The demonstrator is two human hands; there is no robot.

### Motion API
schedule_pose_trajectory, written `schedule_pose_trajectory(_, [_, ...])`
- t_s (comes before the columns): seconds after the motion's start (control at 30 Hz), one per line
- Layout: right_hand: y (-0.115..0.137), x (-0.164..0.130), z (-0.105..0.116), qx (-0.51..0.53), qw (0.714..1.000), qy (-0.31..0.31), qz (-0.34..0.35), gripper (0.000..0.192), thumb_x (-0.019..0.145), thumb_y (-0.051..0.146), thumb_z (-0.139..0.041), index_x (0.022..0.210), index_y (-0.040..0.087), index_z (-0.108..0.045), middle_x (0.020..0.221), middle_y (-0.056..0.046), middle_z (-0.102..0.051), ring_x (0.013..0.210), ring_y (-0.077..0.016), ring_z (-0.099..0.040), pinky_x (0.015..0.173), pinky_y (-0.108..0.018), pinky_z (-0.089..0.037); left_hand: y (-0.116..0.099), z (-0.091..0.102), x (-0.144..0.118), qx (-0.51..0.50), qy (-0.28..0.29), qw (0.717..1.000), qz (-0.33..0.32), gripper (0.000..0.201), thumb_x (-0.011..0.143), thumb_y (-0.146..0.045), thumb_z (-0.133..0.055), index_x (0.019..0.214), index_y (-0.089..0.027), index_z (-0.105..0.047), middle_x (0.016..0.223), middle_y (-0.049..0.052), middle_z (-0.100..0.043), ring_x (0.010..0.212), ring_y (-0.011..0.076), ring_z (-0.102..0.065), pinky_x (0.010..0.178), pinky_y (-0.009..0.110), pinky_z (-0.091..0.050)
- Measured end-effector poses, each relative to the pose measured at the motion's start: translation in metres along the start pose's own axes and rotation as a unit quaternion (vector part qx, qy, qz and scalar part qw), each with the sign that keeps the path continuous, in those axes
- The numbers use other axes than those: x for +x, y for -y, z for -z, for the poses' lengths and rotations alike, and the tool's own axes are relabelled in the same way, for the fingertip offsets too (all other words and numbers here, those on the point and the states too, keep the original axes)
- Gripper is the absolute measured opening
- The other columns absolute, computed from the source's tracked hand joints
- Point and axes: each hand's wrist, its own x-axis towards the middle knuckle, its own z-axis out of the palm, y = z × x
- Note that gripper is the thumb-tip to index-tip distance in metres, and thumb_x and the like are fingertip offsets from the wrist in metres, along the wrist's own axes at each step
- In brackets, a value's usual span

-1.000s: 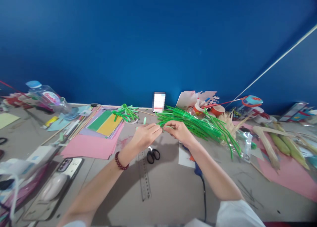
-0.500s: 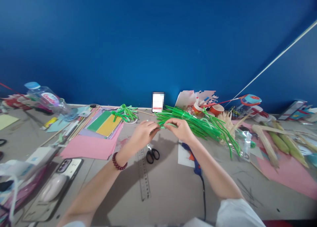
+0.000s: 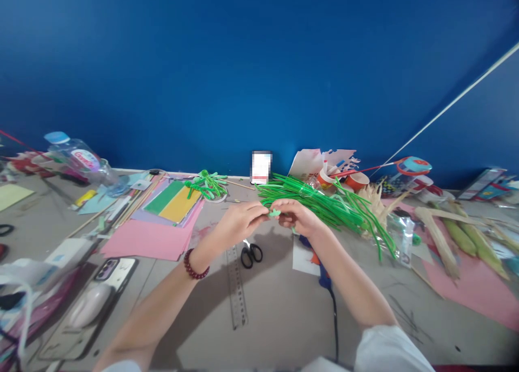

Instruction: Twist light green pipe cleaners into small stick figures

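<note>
Left hand (image 3: pixel 239 220) raised above the bench (image 3: pixel 275 301), fingertips pinched on a small green pipe cleaner piece (image 3: pixel 274 213); that piece sits between both grips, at the fingertips; right hand (image 3: pixel 298 216) pinches its other side, apparently bending it; scissors (image 3: pixel 251 253) lie below; green pipe cleaner bundle (image 3: pixel 324 204) just behind.

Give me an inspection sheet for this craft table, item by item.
Surface: grey table, bare patch near the person.
Job's things: small light-green pipe-cleaner piece, pinched between both hands; green pipe-cleaner bundle behind.
Clutter: black scissors, clear ruler, coloured paper stack, phone, water bottle, corn husks.
Hands: left hand and right hand meet at the piece.
Cables: black cord from blue glue gun.
Surroundings: blue wall.
</note>
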Motion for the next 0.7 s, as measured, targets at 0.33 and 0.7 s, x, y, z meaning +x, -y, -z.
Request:
schedule_pose_trajectory(0.33, [-0.01, 0.001, -0.016, 0.068, 0.996, -0.026, 0.052, 0.017, 0.069, 0.026, -0.069, 0.08, 0.02, -0.058, 0.055, 0.006, -0.052, 0.039, -0.0019, -0.021, 0.037, -0.016, -0.013, 0.001, -0.003, -0.002, -0.024, -0.081, 0.996, 0.013, 0.015, 0.092, -0.018, -0.044, 0.093, -0.017, -0.059, 0.08, 0.003, -0.062, 0.068, 0.0111, -0.056, 0.061, 0.023, -0.044])
schedule_pose_trajectory(0.7, [-0.021, -0.006, -0.032, -0.45, 0.789, -0.239, 0.344, 0.01, 0.082, 0.023, -0.057, 0.077, 0.019, -0.065, 0.076, -0.005, -0.068, 0.07, -0.0162, -0.06, 0.062, -0.026, -0.044, 0.002, -0.014, -0.002, -0.003, -0.163, 0.984, 0.077, 0.014, 0.091, -0.021, -0.045, 0.085, -0.017, -0.057, 0.076, 0.003, -0.061, 0.067, 0.0116, -0.056, 0.062, 0.023, -0.044])
